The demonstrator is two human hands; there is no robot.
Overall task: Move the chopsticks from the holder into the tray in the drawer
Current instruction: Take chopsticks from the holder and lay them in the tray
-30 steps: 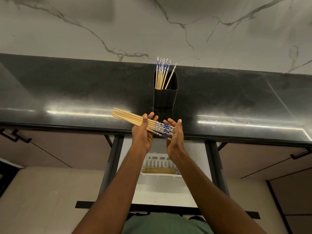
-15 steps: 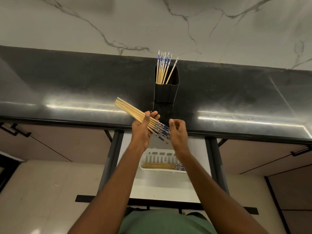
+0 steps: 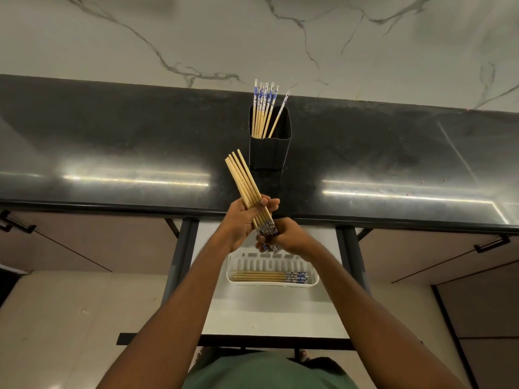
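Now our left hand point(image 3: 241, 220) & right hand point(image 3: 290, 237) both grip the chopstick bundle point(image 3: 243, 178); ends uneven, so sticks cd slip & miss the tray point(image 3: 271, 283).

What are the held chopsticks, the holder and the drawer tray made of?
held chopsticks: pale matte sticks, likely bamboo or wood, with blue-and-white printed ends.
holder: smooth black, faint sheen, creased corners; plastic or sheet metal, unclear.
tray: white with slotted wall, probably moulded plastic.
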